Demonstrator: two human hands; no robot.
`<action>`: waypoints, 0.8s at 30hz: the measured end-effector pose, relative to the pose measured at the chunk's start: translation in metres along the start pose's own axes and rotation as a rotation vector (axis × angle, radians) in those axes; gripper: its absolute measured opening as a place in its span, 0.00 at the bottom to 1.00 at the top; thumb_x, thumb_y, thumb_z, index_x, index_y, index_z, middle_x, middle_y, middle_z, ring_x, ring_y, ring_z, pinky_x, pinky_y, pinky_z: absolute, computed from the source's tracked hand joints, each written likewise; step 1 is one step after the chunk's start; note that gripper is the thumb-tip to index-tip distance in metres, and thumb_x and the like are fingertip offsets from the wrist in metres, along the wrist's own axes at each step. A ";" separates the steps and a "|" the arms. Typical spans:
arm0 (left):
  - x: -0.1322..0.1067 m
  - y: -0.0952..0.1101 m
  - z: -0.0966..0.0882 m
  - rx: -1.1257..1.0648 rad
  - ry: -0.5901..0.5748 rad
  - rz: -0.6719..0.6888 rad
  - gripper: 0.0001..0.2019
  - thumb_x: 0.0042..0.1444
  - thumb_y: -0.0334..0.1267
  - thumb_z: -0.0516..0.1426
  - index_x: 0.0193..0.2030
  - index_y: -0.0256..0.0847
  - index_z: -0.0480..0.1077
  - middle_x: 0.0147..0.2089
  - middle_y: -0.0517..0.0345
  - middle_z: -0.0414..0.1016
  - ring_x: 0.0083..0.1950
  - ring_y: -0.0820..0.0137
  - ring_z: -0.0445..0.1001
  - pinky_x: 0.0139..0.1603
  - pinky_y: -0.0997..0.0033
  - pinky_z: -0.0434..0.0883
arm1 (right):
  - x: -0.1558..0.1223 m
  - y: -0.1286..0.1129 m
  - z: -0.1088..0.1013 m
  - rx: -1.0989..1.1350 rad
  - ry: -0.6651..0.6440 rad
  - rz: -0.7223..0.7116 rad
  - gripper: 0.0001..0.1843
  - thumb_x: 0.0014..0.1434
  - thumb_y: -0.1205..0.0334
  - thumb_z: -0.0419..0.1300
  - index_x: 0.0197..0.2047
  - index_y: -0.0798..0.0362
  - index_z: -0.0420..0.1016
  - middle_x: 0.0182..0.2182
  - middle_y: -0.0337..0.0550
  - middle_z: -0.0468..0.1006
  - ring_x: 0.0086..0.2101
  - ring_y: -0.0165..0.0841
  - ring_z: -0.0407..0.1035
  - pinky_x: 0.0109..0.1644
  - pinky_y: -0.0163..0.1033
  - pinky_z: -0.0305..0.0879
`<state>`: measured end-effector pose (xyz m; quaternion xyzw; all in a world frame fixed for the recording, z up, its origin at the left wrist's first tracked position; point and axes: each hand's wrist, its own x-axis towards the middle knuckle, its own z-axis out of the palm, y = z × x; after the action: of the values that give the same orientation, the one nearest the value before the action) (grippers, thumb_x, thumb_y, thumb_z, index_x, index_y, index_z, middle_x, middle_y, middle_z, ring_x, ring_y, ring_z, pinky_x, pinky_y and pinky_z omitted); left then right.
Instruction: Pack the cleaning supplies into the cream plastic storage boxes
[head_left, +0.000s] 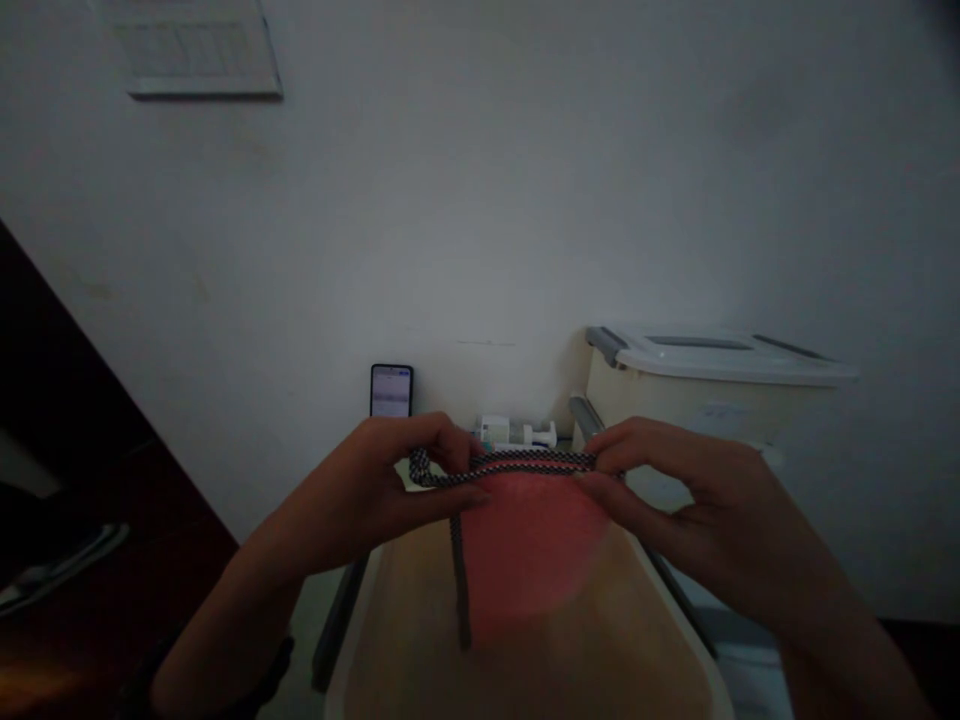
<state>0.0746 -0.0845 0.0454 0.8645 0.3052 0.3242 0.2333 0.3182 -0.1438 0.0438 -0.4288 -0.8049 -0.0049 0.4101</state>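
Observation:
A black-and-white braided cord (525, 463) is stretched between my two hands, doubled into two strands side by side. My left hand (375, 490) pinches its left end, where a small loop sticks out. My right hand (675, 490) pinches the right end between thumb and fingers. One strand of the cord hangs down from my left hand onto a pale wooden tabletop (420, 640). Under the cord lies a round red mat (532, 545).
A phone (391, 390) with a lit screen leans against the white wall at the table's far edge. Small white items (517, 433) lie beside it. A white lidded storage box (705, 385) stands at the right. Dark furniture (75, 480) fills the left side.

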 end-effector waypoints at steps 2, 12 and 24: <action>0.000 -0.001 -0.001 -0.009 -0.041 -0.011 0.08 0.51 0.41 0.63 0.31 0.41 0.69 0.35 0.62 0.78 0.36 0.72 0.75 0.38 0.75 0.70 | 0.000 0.000 0.000 0.007 0.003 -0.010 0.04 0.58 0.64 0.60 0.31 0.50 0.72 0.30 0.37 0.78 0.31 0.27 0.72 0.36 0.32 0.66; 0.003 -0.002 0.000 0.035 -0.014 0.021 0.07 0.52 0.36 0.62 0.30 0.40 0.67 0.30 0.65 0.72 0.33 0.75 0.71 0.34 0.78 0.67 | 0.000 0.001 -0.001 -0.025 -0.011 0.008 0.02 0.58 0.64 0.60 0.33 0.51 0.72 0.31 0.36 0.79 0.31 0.26 0.73 0.36 0.30 0.66; 0.005 -0.013 0.002 -0.282 -0.010 -0.086 0.08 0.53 0.36 0.62 0.39 0.41 0.68 0.33 0.64 0.69 0.32 0.77 0.68 0.30 0.80 0.66 | -0.002 0.010 0.004 0.038 0.060 0.126 0.15 0.58 0.58 0.61 0.49 0.46 0.70 0.34 0.33 0.79 0.35 0.25 0.74 0.39 0.29 0.68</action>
<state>0.0744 -0.0728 0.0381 0.8108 0.2924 0.3493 0.3675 0.3233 -0.1377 0.0362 -0.4706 -0.7635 0.0233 0.4416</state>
